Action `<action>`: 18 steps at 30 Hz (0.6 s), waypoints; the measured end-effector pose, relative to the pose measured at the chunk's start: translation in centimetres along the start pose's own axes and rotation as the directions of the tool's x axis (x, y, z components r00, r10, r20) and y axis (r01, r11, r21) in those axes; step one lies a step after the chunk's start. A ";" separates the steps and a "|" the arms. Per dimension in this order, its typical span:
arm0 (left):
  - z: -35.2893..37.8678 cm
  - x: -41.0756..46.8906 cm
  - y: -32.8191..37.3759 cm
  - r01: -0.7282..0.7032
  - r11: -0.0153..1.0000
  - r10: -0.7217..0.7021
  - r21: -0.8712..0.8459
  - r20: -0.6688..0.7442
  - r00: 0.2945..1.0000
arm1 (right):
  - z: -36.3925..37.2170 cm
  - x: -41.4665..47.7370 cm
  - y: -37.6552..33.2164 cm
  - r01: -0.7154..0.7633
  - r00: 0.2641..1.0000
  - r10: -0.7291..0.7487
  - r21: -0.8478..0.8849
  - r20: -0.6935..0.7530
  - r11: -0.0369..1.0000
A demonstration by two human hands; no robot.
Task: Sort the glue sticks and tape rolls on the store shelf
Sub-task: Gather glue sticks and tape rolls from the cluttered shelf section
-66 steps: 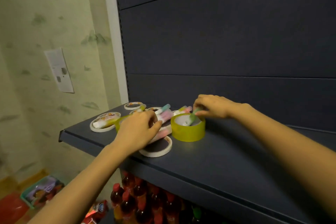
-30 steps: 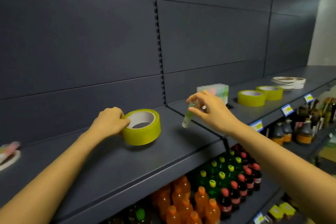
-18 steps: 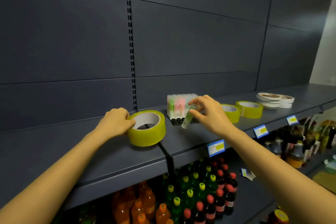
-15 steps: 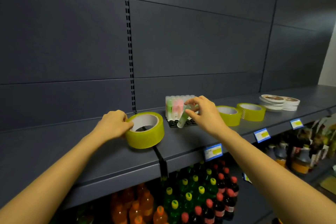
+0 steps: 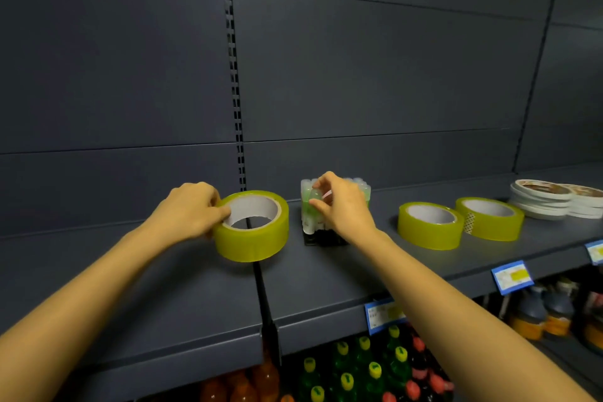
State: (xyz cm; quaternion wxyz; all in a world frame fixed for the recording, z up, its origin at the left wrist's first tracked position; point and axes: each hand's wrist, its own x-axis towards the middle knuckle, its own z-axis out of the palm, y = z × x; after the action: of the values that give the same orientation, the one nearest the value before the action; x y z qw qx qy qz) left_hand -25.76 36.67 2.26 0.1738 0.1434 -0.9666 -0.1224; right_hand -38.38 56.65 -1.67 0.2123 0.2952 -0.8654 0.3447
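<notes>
Hands at the middle of the frame, over a dark grey store shelf [image 5: 326, 274]. At centre left, left hand [image 5: 192, 209] gripping a wide yellow tape roll [image 5: 251, 227]: fingers curled round its outer wall, one fingertip hooked over the rim into the core. Roll tilted above the shelf seam; unclear whether resting on it or just clear. Just right of centre, right hand [image 5: 342, 206] pinching a green glue stick [image 5: 310, 206] between fingertips, upright at the front left corner of a black tray [image 5: 313, 240] packed with other glue sticks [image 5: 362, 188]. Vertical hold apparently for slotting it in beside the others. Further right, two matching yellow rolls [image 5: 430, 225] lying flat, just beside each other, then stacked white rolls [image 5: 541, 202] at the right edge: probably where the held roll belongs. Along the bottom, drink bottles [image 5: 359, 365].
</notes>
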 end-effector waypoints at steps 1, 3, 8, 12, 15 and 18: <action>-0.1 0.3 0.1 -0.005 1.000 0.005 -0.004 -0.004 1.000 | 0.2 0.3 0.2 0.018 1.000 -0.017 -0.038 0.012 0.999; -0.3 1.2 0.5 -0.015 1.000 0.015 -0.007 -0.015 1.000 | 0.3 0.8 0.4 0.073 0.997 -0.069 -0.125 0.036 0.990; -0.7 3.0 1.8 -0.053 0.999 0.053 -0.004 -0.019 0.998 | -0.5 1.8 0.7 0.189 0.980 -0.162 -0.280 0.115 0.941; -0.4 4.3 3.8 -0.104 0.994 0.104 -0.035 -0.001 0.995 | -3.2 2.6 2.1 0.175 0.976 -0.142 -0.204 0.168 0.963; 0.3 5.3 6.6 -0.159 0.985 0.160 -0.063 0.001 0.987 | -6.6 2.8 4.8 0.135 0.987 -0.112 -0.223 0.112 0.966; 1.7 6.3 10.4 -0.215 0.970 0.217 -0.114 0.011 0.976 | -10.2 2.8 8.1 0.075 0.996 -0.059 -0.271 0.067 0.960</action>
State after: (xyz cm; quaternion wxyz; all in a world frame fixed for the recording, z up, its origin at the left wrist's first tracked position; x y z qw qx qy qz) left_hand -34.49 44.65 5.58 0.1826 0.0259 -0.9700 -0.1584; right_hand -44.08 67.74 2.97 0.2373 0.3022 -0.8999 0.2061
